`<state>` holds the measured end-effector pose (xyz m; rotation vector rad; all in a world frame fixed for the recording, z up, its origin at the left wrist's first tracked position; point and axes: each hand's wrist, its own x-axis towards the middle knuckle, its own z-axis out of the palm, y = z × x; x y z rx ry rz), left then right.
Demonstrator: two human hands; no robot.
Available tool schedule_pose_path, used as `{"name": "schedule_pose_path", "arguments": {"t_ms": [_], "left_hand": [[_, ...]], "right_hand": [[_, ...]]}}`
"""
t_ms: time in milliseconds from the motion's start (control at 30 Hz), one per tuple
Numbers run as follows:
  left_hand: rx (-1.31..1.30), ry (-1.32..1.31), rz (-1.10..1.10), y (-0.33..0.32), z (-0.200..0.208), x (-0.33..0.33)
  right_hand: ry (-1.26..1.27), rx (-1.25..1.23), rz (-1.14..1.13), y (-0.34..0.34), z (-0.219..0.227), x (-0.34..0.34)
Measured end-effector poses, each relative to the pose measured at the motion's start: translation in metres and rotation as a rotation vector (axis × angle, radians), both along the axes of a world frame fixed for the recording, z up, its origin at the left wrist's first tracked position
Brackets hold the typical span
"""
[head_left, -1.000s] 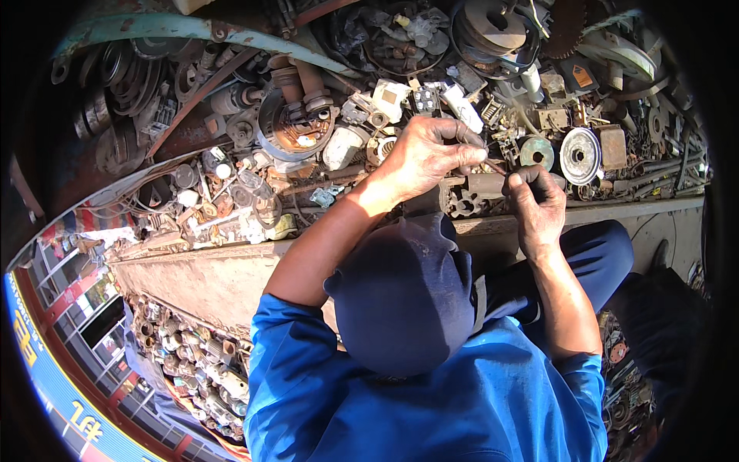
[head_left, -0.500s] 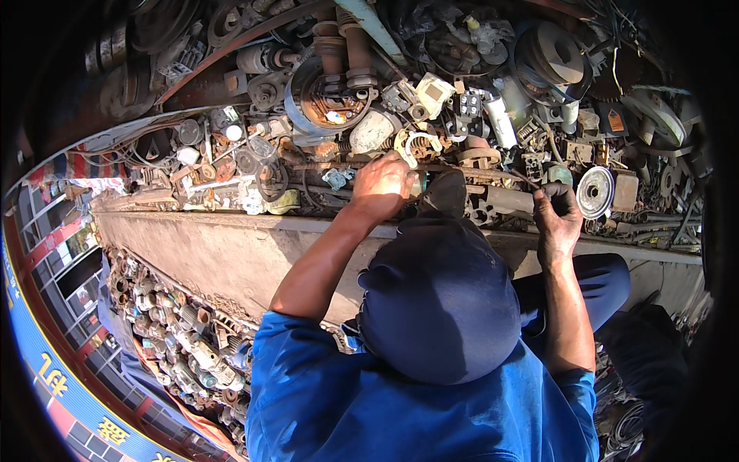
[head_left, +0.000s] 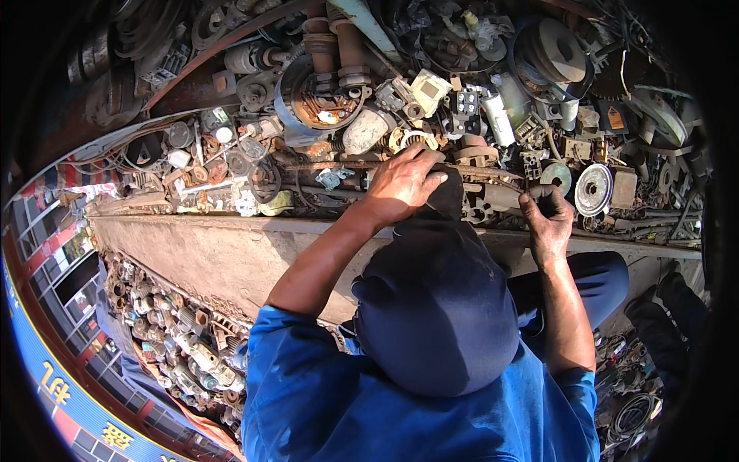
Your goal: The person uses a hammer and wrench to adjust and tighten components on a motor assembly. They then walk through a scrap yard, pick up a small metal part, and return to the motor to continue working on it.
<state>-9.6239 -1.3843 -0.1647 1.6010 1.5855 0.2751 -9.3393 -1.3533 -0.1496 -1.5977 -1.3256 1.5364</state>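
Scrap metal (head_left: 531,162), mixed, heaped along the far side of a pale ledge (head_left: 192,242), head view.

Left hand (head_left: 404,185): over the near edge of the heap, back upward, thumb spread from the other fingers; whether they grip anything underneath cannot be told. Cream ring-shaped fitting (head_left: 433,142) just beyond.

Right hand (head_left: 548,219): well to the right, thumb and forefinger drawn together, seemingly pinching a thin dark rod (head_left: 506,185), which runs leftward from the fingertips above a grey pipe (head_left: 500,198).

Green disc (head_left: 556,178): just beyond the right hand. Pale rimmed wheel (head_left: 594,190): just right of it, beside a rusty box-shaped part (head_left: 625,187).

Blue-sided round pan (head_left: 286,100): far left of the left hand, rusty parts inside.

White cylinder (head_left: 499,121): far, between the hands.

Dark blue cap (head_left: 439,308): near, worn by the person.
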Motion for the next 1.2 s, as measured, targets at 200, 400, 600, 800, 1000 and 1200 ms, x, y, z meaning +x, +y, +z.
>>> {"name": "schedule_pose_path", "arguments": {"t_ms": [200,400,600,800,1000,1200], "left_hand": [[0.471,-0.226,-0.308,0.029,0.011,0.050],[0.547,-0.126,-0.527,0.042,0.024,0.056],[0.369,-0.324,-0.369,0.031,0.007,0.057],[-0.091,-0.426,-0.278,0.021,-0.007,0.041],[-0.070,-0.076,0.036,0.010,-0.009,-0.005],[0.381,0.664,0.311,0.030,-0.048,-0.099]], "right_hand": [[0.062,-0.151,0.056,-0.008,0.004,-0.016],[0.269,-0.375,-0.054,-0.012,0.005,-0.015],[0.193,-0.178,0.073,-0.011,0.009,-0.013],[0.146,0.094,0.207,-0.010,0.006,-0.016],[0.039,0.023,-0.012,-0.004,-0.010,-0.001],[-0.029,-0.051,-0.012,-0.008,-0.016,0.001]]}}
